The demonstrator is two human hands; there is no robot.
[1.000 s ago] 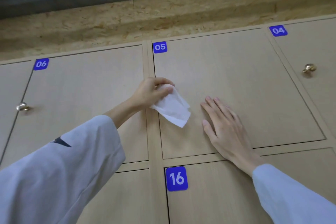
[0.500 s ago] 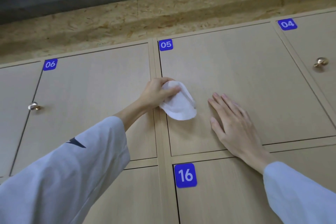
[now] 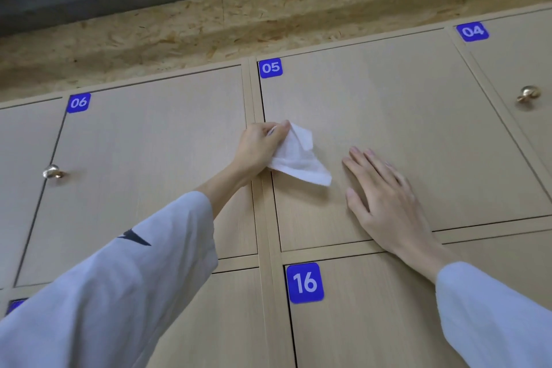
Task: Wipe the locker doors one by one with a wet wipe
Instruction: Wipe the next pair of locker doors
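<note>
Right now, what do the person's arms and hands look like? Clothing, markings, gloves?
Both hands are bare: no gloves, rings or watch visible on the left hand or the right hand. Both arms wear loose, wide, pale grey-white long sleeves. The left sleeve carries a small dark pointed mark on the forearm; the right sleeve looks plain. Wrists are uncovered.

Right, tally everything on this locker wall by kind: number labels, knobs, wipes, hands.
Blue number labels: 4 readable, 04, 05, 06, 16
Brass knobs: 2
White wet wipe: 1
Hands: 2, left hand, right hand
Total: 9
</note>
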